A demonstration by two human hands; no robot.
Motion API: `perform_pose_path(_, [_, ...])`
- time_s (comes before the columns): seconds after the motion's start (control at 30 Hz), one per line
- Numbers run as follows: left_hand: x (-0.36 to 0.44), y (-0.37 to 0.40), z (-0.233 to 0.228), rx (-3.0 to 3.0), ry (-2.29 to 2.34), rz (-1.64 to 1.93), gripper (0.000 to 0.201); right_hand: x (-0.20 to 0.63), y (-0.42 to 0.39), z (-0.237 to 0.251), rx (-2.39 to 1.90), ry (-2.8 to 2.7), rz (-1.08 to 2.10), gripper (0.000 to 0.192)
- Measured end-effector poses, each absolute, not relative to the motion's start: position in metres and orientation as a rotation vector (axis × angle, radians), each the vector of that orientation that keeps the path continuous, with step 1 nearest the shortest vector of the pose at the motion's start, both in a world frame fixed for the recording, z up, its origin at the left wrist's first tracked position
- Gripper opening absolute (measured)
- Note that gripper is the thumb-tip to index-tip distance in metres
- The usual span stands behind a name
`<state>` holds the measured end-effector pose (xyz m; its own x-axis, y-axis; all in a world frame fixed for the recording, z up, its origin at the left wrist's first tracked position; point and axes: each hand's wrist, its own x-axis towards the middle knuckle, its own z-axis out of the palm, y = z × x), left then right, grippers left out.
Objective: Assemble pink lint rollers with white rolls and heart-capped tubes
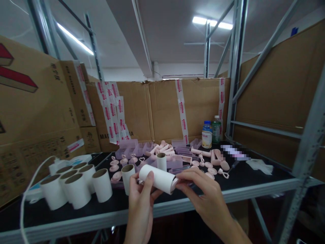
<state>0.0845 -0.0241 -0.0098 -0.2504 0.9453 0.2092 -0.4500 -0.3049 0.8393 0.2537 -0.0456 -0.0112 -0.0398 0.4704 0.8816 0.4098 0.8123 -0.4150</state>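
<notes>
My left hand (141,200) grips a white paper roll (158,178) held sideways above the front edge of the black shelf (243,179). At the roll's right end, the fingers of my right hand (203,195) pinch a pink plastic piece (174,184). Several upright white rolls (76,186) stand on the shelf to the left. Two more rolls (127,176) stand just behind my hands.
Pink plastic handles, caps and clear lilac trays (165,154) lie scattered mid-shelf. Two bottles (207,134) stand at the back. Cardboard boxes (33,112) wall the left, back and right. A white cable (27,193) hangs at the left. Metal rack posts (235,67) rise on the right.
</notes>
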Motion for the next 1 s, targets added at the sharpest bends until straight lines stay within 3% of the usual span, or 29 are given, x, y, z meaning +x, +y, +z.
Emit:
perform_pose_path(0.17, [0.086, -0.031, -0.005, 0.904, 0.803, 1.858, 0.046, 0.234, -0.046, -0.023, -0.721, -1.549, 0.052, 0.025])
perform_pose_path(0.4, [0.089, -0.041, -0.001, 0.904, 0.845, 1.984, 0.054, 0.213, -0.047, -0.040, -0.746, -1.422, 0.112, 0.037])
perform_pose_path(0.63, [0.080, -0.037, 0.000, 0.963, 0.824, 1.798, 0.054, 0.202, -0.046, -0.042, -0.663, -1.348, 0.240, 0.027])
perform_pose_path(0.73, [0.076, -0.037, 0.000, 0.978, 0.837, 1.613, 0.062, 0.209, -0.041, -0.038, -0.642, -1.513, 0.176, 0.061])
perform_pose_path(0.87, [0.080, -0.047, 0.006, 1.084, 0.874, 1.439, 0.073, 0.225, -0.037, -0.035, -0.666, -1.809, 0.107, 0.143])
perform_pose_path(0.93, [0.083, -0.052, 0.009, 1.140, 0.872, 1.416, 0.077, 0.231, -0.038, -0.034, -0.658, -1.947, 0.104, 0.156])
perform_pose_path(1.0, [0.085, -0.053, 0.009, 1.151, 0.861, 1.403, 0.076, 0.233, -0.039, -0.034, -0.645, -1.996, 0.087, 0.158])
